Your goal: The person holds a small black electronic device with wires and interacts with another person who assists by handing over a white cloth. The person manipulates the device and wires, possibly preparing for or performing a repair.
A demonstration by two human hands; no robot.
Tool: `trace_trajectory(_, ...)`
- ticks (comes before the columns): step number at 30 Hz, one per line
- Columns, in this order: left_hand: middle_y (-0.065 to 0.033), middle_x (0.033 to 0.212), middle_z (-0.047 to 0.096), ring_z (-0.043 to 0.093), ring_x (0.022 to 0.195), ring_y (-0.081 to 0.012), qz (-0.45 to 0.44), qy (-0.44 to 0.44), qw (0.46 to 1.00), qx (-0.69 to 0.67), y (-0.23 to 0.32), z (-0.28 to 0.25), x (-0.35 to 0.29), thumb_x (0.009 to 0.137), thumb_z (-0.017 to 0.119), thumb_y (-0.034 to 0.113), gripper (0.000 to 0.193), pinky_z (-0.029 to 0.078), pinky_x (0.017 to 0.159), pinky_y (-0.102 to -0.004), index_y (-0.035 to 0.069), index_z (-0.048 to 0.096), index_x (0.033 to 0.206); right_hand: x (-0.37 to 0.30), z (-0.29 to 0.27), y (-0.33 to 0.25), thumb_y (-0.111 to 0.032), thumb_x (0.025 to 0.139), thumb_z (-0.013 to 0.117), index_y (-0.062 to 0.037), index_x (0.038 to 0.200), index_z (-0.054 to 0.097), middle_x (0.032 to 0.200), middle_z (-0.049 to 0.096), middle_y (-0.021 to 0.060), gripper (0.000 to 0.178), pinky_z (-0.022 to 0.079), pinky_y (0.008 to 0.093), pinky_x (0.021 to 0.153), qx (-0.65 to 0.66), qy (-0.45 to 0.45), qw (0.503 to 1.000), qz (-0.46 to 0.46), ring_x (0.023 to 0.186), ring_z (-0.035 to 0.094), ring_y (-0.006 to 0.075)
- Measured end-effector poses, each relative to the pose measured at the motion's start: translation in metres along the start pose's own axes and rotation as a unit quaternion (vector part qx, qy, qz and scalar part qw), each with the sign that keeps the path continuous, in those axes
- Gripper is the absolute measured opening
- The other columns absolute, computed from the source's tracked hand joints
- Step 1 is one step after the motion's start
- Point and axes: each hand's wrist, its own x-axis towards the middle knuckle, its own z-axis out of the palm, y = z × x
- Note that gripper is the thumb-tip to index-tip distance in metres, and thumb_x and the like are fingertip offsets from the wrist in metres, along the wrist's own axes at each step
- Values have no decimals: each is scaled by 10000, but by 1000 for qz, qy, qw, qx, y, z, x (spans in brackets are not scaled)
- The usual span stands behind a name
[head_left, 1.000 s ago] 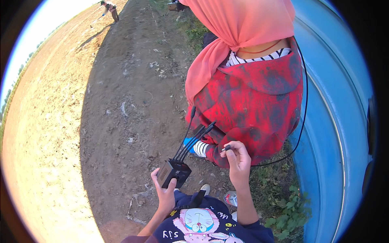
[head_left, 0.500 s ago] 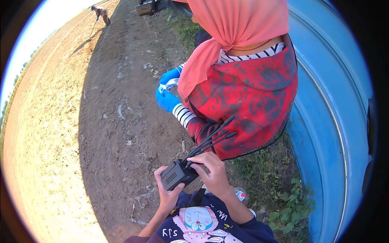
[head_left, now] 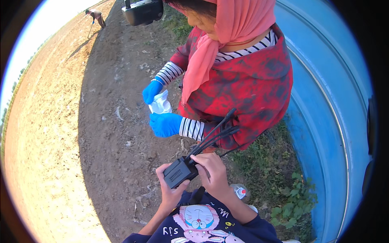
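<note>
My left hand (head_left: 170, 195) grips a small black box (head_left: 177, 175) with rows of vent holes, fingers along its left side and thumb underneath. Several black cables (head_left: 211, 137) with thick ends rise from the box's far corner and slant up to the right. At that corner the fingertips of my right hand (head_left: 214, 174) are pinched on the base of a cable; my fingers partly hide the contact. Beyond the box, another person's blue-gloved hands (head_left: 165, 124) hold a crumpled white piece (head_left: 161, 103), whose kind I cannot make out.
A person in a pink headscarf and red jacket (head_left: 243, 81) stands just ahead. A blue curved metal wall (head_left: 320, 101) runs along the right. A clear bottle (head_left: 240, 192) is by my right forearm. Bare soil (head_left: 113, 162) lies left; a distant person (head_left: 96, 18) holds a long-handled tool.
The other person has turned left and drawn the gloved hands apart, spreading the white piece. A black device has come into view at the top. My hands and the box have barely moved.
</note>
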Motion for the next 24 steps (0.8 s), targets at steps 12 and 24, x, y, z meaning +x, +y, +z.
trace_trajectory(12,-89,1173,489,515,1120,-158,-40,-80,995,-35,0,10,-10,752,802,62,698,435,964,-307,51,339,1275,-47,-1,9,23,820,557,-12,1119,598,1064,607,161,304,432,451,898,-28,65,997,30,998,552,355)
trace_trajectory(24,-77,1163,475,509,1112,-150,-98,-73,989,-85,3,10,-8,787,752,54,661,420,973,-301,77,322,1289,-91,1,20,-5,868,547,-5,1003,570,1001,582,154,137,464,372,824,75,132,980,128,909,575,288)
